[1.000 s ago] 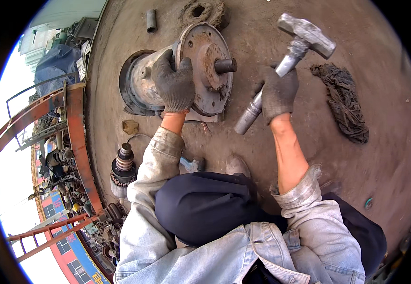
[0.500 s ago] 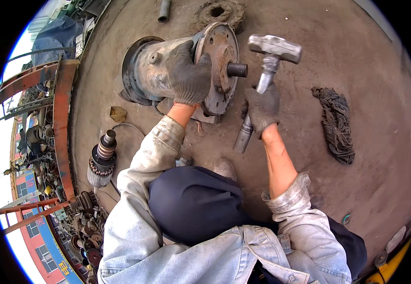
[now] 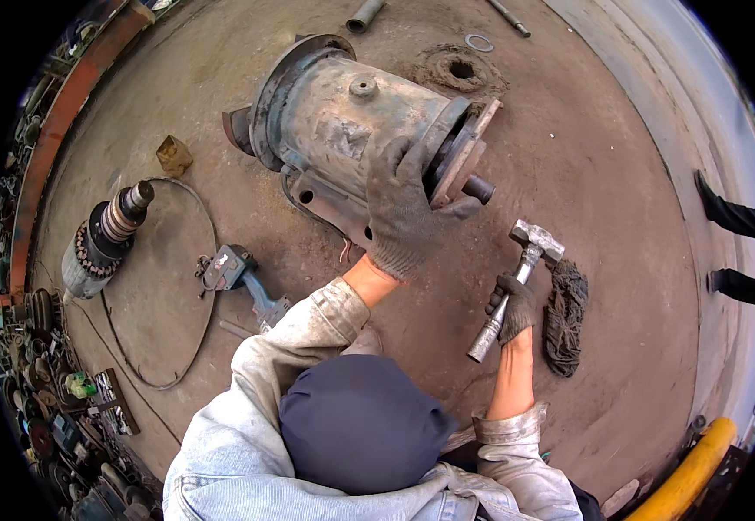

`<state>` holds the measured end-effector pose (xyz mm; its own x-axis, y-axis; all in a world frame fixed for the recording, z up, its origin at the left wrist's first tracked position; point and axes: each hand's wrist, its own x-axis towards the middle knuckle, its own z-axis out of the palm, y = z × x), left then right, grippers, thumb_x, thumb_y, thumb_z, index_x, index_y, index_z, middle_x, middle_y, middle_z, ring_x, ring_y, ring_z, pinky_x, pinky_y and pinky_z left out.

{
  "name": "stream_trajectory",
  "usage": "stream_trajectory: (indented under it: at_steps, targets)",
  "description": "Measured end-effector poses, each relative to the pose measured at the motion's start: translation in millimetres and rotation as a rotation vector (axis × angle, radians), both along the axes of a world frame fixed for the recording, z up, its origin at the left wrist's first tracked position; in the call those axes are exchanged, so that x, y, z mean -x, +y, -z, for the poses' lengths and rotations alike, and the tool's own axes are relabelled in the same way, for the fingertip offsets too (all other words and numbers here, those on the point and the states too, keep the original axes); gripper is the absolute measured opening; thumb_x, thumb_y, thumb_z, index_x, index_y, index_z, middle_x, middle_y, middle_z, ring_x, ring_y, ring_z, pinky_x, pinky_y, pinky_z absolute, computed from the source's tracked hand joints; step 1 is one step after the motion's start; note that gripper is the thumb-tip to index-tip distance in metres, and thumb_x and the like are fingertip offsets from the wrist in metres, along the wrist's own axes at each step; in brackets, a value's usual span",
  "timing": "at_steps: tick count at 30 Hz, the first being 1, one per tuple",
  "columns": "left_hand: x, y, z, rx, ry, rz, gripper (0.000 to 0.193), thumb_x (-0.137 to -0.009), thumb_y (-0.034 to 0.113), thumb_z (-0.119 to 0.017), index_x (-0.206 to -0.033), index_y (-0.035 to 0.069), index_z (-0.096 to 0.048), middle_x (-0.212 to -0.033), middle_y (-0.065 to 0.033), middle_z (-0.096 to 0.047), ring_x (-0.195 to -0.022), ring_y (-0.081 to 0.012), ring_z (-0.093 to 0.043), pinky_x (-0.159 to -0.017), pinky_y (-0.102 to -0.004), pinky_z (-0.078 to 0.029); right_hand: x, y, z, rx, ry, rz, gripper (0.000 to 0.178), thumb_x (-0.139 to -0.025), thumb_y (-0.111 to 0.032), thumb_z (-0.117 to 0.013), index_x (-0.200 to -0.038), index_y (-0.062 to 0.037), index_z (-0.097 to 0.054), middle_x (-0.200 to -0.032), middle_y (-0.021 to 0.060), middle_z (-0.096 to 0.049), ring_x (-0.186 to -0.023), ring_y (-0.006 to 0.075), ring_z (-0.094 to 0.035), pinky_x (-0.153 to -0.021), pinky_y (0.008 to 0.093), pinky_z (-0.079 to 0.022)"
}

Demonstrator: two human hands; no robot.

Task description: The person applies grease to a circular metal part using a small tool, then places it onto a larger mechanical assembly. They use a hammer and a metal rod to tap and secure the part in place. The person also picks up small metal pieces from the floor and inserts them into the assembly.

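Note:
A worn electric motor [image 3: 343, 130] with a cylindrical metal housing lies on its side on the ground ahead of me. A shaft end [image 3: 479, 189] sticks out through the rusty end cover [image 3: 469, 152] on its right. Between cover and housing a dark gap shows. My left hand [image 3: 408, 213], in a dark knit glove, rests on this end with its fingers spread over the housing edge and the thumb toward the cover. My right hand [image 3: 516, 308], also gloved, is closed around the metal handle of a hammer [image 3: 538, 241], head up, apart from the motor.
Left lies a motor rotor [image 3: 99, 247] beside a looped cable [image 3: 208, 321]. A blue cordless power tool [image 3: 243, 276] sits near my left forearm. A dark rag [image 3: 566, 317] lies right of the hammer. Beyond are a pipe [image 3: 365, 16] and a flat ring [image 3: 479, 42]. Someone's legs [image 3: 738, 213] show far right.
My view has shifted, and the end cover now shows edge-on. My right hand has lowered the hammer away from the shaft. My left hand stays at the motor's cover end.

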<state>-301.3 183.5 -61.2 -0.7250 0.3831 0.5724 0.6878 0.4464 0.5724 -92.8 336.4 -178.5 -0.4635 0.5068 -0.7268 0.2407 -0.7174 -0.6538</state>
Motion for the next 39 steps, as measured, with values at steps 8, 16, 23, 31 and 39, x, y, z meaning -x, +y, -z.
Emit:
stream_trajectory:
  at_steps: [8, 16, 23, 31, 39]
  targets:
    - [-12, -26, 43, -0.117, -0.065, -0.005, 0.109, -0.062, 0.044, -0.098, -0.149, 0.003, -0.046, -0.143, -0.0196, -0.047, -0.128, -0.0398, -0.049, -0.107, -0.0517, -0.042, -17, -39, 60, 0.271, 0.022, 0.190, 0.011, -0.093, -0.013, -0.064, -0.090, -0.0154, -0.054, -0.067, -0.0011, -0.046, -0.052, 0.0160, -0.046, -0.047, 0.0339, -0.043]
    - [-12, -50, 61, -0.092, -0.065, 0.033, 0.105, -0.062, 0.031, -0.098, -0.149, 0.004, -0.046, -0.136, -0.0188, -0.050, -0.121, -0.0378, -0.052, -0.101, -0.0489, -0.045, 6, -56, 76, 0.325, 0.056, 0.272, 0.020, -0.093, -0.016, -0.063, -0.079, -0.0170, -0.049, -0.065, -0.0011, -0.045, -0.052, 0.0166, -0.046, -0.049, 0.0335, -0.043]
    - [-18, -35, 46, -0.033, -0.167, -0.056, 0.100, -0.063, 0.028, -0.098, -0.147, 0.003, -0.050, -0.132, -0.0197, -0.051, -0.119, -0.0372, -0.052, -0.100, -0.0482, -0.046, 8, -62, 84, 0.298, 0.063, 0.290, 0.020, -0.094, -0.016, -0.062, -0.080, -0.0206, -0.049, -0.064, -0.0041, -0.041, -0.051, 0.0142, -0.042, -0.050, 0.0322, -0.041]
    - [-25, -50, 76, -0.056, -0.167, -0.040, 0.105, -0.061, 0.035, -0.100, -0.146, 0.001, -0.050, -0.133, -0.0187, -0.051, -0.117, -0.0361, -0.055, -0.099, -0.0472, -0.047, 7, -69, 90, 0.301, 0.110, 0.300, 0.021, -0.094, -0.017, -0.061, -0.079, -0.0202, -0.048, -0.065, -0.0045, -0.041, -0.052, 0.0139, -0.042, -0.050, 0.0314, -0.040]
    - [-21, -33, 38, -0.062, -0.199, -0.058, 0.095, -0.061, 0.025, -0.099, -0.141, 0.002, -0.053, -0.127, -0.0188, -0.054, -0.115, -0.0356, -0.055, -0.099, -0.0462, -0.048, 3, -65, 89, 0.269, 0.157, 0.298, 0.020, -0.094, -0.016, -0.064, -0.081, -0.0185, -0.049, -0.066, -0.0033, -0.044, -0.053, 0.0143, -0.043, -0.051, 0.0313, -0.042]
